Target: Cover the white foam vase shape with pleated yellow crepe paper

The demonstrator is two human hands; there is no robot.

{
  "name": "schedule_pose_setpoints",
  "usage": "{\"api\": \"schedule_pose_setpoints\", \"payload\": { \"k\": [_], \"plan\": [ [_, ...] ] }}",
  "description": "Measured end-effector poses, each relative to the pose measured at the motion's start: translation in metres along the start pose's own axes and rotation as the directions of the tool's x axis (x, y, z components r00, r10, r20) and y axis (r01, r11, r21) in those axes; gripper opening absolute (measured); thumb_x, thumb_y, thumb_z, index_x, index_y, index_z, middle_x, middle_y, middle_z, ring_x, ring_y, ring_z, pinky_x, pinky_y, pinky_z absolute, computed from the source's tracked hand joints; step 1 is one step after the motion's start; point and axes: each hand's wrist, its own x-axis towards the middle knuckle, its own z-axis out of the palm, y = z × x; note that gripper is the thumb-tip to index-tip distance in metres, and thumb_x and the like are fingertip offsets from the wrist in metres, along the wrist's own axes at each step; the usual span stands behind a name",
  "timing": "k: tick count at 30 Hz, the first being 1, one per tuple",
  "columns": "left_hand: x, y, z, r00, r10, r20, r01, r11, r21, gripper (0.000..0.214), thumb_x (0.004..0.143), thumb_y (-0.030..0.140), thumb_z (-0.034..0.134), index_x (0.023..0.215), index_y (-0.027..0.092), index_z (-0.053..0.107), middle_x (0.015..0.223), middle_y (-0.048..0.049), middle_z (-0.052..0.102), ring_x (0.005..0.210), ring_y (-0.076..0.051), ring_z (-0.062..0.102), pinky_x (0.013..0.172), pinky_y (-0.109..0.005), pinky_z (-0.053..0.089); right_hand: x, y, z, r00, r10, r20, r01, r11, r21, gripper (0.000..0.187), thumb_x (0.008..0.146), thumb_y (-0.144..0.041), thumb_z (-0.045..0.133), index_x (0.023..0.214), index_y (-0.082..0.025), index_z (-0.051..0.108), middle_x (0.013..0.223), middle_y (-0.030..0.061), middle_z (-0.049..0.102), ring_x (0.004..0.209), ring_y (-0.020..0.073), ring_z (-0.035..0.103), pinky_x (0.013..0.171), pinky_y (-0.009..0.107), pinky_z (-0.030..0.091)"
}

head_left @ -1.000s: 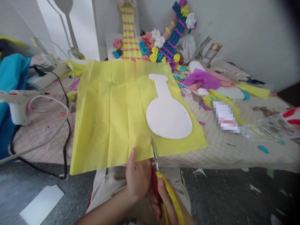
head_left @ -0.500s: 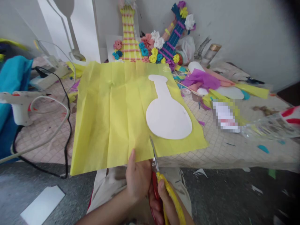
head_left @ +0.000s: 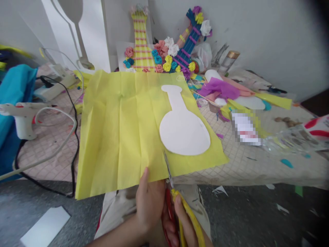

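Observation:
A large sheet of yellow crepe paper point(head_left: 113, 137) with fold lines lies over the table's front edge. On its right half rests a white guitar-shaped cutout point(head_left: 183, 133). My left hand point(head_left: 150, 200) grips the sheet's lower edge, thumb on top and the other fingers hidden underneath. In my right hand point(head_left: 177, 223) is a pair of scissors point(head_left: 190, 216) with one yellow and one red handle. One blade lies above the yellow paper at its lower edge, just below the cutout's rounded end; the other blade is hidden under the sheet.
A white glue gun point(head_left: 24, 118) and its cables are at the left. Decorated paper guitars point(head_left: 140, 41) lean at the back wall. Purple crepe paper point(head_left: 218, 88) and scraps lie right, near a clear plastic bottle point(head_left: 285, 142). A white board piece point(head_left: 46, 226) is on the floor.
The view has shifted slightly. Both hands, the scissors and the paper hold nearly the same places relative to one another; no clear new cut shows.

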Motion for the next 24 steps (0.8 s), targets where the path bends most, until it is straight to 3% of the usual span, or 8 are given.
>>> {"api": "schedule_pose_setpoints", "payload": {
  "k": [3,8,11,17,24],
  "plan": [
    [-0.001,0.002,-0.004,1.0,0.018,-0.017,-0.018,1.0,-0.005,0.042,0.081,0.033,0.046,0.119,0.019,0.054,0.122,-0.0064,0.056,0.122,-0.023,0.042,0.104,-0.037,0.032,0.005,0.002,-0.002,0.999,0.02,0.027,-0.02,1.0,0.002,0.058,0.064,-0.076,0.043,0.077,-0.02,0.045,0.05,-0.0064,0.04,0.037,0.0045,0.035,0.036,0.017,0.027],
    [0.0,0.011,-0.016,0.972,0.101,-0.213,-0.083,0.992,0.095,0.05,0.069,0.02,0.064,0.117,0.023,0.053,0.107,-0.0058,0.065,0.109,-0.025,0.054,0.092,-0.039,0.044,0.011,0.007,-0.003,0.999,0.018,0.04,-0.02,0.999,0.04,0.058,0.067,-0.076,0.039,0.076,-0.02,0.042,0.048,-0.0073,0.038,0.034,0.003,0.032,0.036,0.016,0.024],
    [0.0,0.014,-0.021,0.956,0.099,-0.278,-0.071,0.992,0.109,0.048,0.064,0.022,0.069,0.111,0.026,0.056,0.1,-0.0037,0.068,0.105,-0.026,0.056,0.084,-0.038,0.05,0.011,0.006,-0.002,0.996,0.031,0.078,-0.034,0.998,0.044,0.059,0.067,-0.076,0.038,0.08,-0.019,0.043,0.05,-0.0071,0.039,0.036,0.0029,0.033,0.037,0.016,0.024],
    [0.0,0.014,-0.021,0.967,0.092,-0.237,-0.059,0.988,0.142,0.041,0.065,0.029,0.068,0.105,0.026,0.059,0.103,-0.0043,0.066,0.11,-0.027,0.053,0.089,-0.04,0.047,0.01,0.005,0.0,0.996,0.029,0.086,-0.031,0.999,0.021,0.059,0.068,-0.077,0.035,0.075,-0.019,0.042,0.052,-0.0068,0.039,0.038,0.0032,0.034,0.039,0.017,0.025],
    [-0.001,0.014,-0.022,0.968,0.067,-0.24,-0.04,0.992,0.116,0.046,0.068,0.025,0.065,0.112,0.021,0.055,0.111,-0.0072,0.063,0.11,-0.026,0.053,0.093,-0.041,0.045,0.009,0.002,0.001,0.994,0.052,0.101,-0.05,0.999,-0.021,0.062,0.063,-0.08,0.036,0.076,-0.019,0.042,0.047,-0.0088,0.036,0.036,0.003,0.032,0.037,0.016,0.023]
  ]
}}
